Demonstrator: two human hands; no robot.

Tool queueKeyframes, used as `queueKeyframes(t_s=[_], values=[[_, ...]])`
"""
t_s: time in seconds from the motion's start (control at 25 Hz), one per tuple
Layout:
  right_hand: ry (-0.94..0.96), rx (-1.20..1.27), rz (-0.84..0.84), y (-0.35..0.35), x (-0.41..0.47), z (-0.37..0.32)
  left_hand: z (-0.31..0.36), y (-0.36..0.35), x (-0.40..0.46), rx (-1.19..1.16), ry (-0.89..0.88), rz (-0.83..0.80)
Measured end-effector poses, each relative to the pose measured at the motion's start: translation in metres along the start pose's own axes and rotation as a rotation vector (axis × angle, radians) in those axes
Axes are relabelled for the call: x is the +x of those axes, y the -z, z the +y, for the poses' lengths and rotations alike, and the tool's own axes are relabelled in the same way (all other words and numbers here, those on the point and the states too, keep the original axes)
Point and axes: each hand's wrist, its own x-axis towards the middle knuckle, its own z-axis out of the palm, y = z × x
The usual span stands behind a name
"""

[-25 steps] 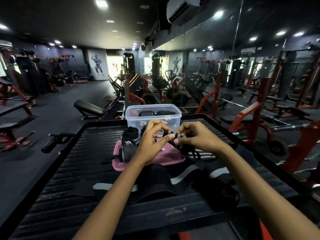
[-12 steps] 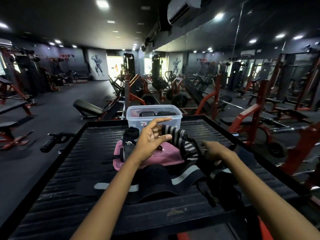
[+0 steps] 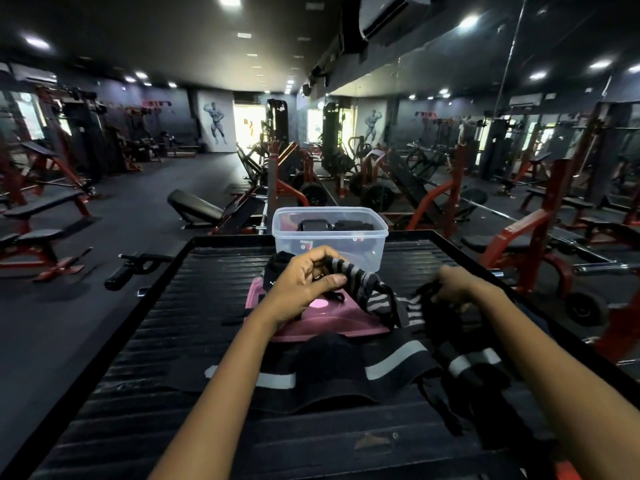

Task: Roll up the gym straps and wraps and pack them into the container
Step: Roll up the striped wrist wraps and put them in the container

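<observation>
Here the striped wrap (image 3: 360, 284) stretches above the pink lid (image 3: 325, 320), one end pinched in the left hand (image 3: 304, 282), the other in the blurred right hand (image 3: 457, 284). Just behind stands the clear container (image 3: 329, 233) holding dark rolls, all on the black ribbed platform (image 3: 145, 341).

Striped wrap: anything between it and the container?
Nothing visible. The left hand holds the striped wrap just in front of the container, whose top is open, lid lying below. Rolled items already fill part of the inside.
</observation>
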Motion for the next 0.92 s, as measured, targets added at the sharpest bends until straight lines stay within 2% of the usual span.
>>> queueKeyframes(t_s=[0.12,0.24,0.44,0.56,0.6,0.68,0.76,0.84,0.92], values=[[0.124,-0.112,0.286,0.016,0.010,-0.023,0.000,-0.003,0.000,0.061,0.015,-0.020],[0.191,-0.039,0.397,0.022,0.023,-0.050,-0.009,-0.006,-0.001,0.168,0.070,-0.098],[0.199,0.135,0.243,0.000,0.024,-0.063,-0.021,-0.016,-0.006,0.362,0.167,-0.208],[0.280,0.208,0.272,-0.004,0.007,-0.058,-0.020,-0.019,-0.005,0.318,0.160,-0.218],[0.315,0.306,0.274,-0.002,-0.004,-0.058,-0.019,-0.020,-0.004,0.291,0.153,-0.214],[0.425,0.628,0.165,0.004,-0.030,-0.064,-0.020,-0.020,-0.003,0.243,0.148,-0.172],[0.582,0.829,0.019,0.009,-0.059,-0.072,-0.021,-0.021,0.000,0.212,0.134,-0.090],[0.697,0.866,-0.085,0.009,-0.082,-0.078,-0.018,-0.021,0.001,0.169,0.116,0.000],[0.725,0.787,-0.079,0.005,-0.097,-0.082,-0.014,-0.025,0.000,0.101,0.103,0.083]])
